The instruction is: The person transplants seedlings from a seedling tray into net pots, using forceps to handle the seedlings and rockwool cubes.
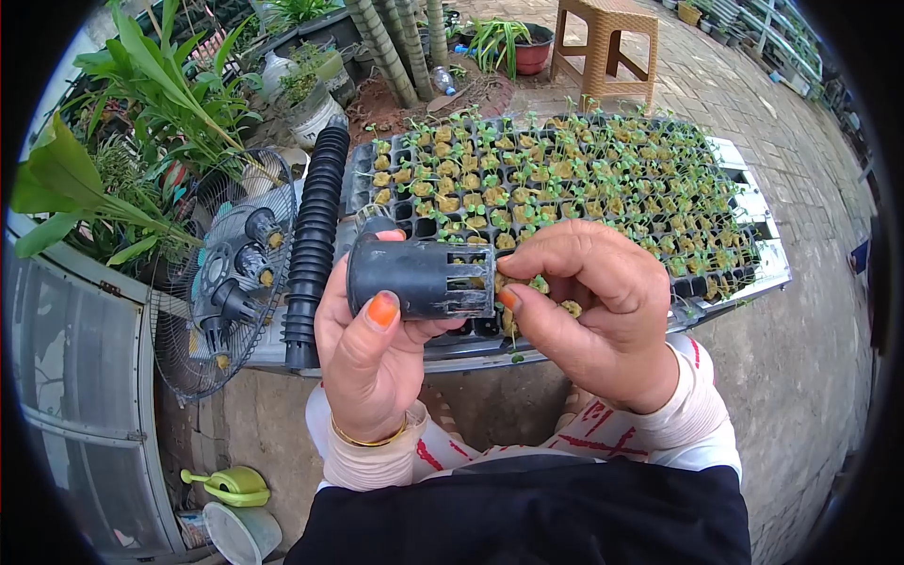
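Observation:
My left hand (363, 363) wraps around a black net pot (405, 275), which lies on its side with the slotted end pointing right. At that end, the thumb and forefinger of my right hand (603, 306) pinch a small brownish growing plug (503, 275), mostly hidden by the fingertips. Behind both hands spreads a black seedling tray (362, 179) with sprouted green seedlings (565, 169) in yellow-brown plugs. To the left of the tray stands a long nested stack of black net pots (315, 226).
A round wire guard (174, 353) at left holds several net pots (235, 301) with plugs at their slotted ends. Below are a green watering can (235, 485) and a pale bucket (247, 532). A brown stool (607, 47) and potted plants stand behind the tray.

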A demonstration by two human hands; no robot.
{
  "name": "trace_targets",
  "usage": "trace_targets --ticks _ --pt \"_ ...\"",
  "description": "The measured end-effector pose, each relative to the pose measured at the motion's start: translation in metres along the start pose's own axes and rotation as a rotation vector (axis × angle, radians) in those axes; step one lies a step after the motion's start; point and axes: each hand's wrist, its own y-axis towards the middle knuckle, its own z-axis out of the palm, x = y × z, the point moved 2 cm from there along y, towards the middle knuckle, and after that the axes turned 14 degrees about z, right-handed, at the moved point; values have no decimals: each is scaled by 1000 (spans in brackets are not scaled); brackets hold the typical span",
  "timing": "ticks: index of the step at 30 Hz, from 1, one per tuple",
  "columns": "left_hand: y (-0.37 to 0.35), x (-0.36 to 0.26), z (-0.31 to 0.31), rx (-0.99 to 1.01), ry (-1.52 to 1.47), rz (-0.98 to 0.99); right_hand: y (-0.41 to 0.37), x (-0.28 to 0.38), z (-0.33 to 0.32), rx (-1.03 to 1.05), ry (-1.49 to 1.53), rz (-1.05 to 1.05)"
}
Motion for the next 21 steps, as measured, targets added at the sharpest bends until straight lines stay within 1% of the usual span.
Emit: trace_targets --ticks 1,3,7,9,10,12,17,19,21 --pt "0 1 0 10 14 6 0 1 1 1 1 1" --pt "0 1 -1 19 28 11 0 1 2 -19 32 103" --pt "2 1 -2 -16 8 -6 1 -3 1 3 87 98" --pt "2 0 -1 -44 -1 -4 4 -2 -2 122 160 166" --pt "2 0 0 -44 2 -5 3 -3 -1 123 160 166" --pt "2 0 -1 -44 6 -6 2 -4 0 82 195 189" --pt "1 2 -2 24 54 -3 1 -6 0 46 164 218" --pt "0 3 -1 19 67 -5 0 -8 1 37 161 231" --pt "0 4 0 15 79 -6 -2 -11 2 25 157 334"
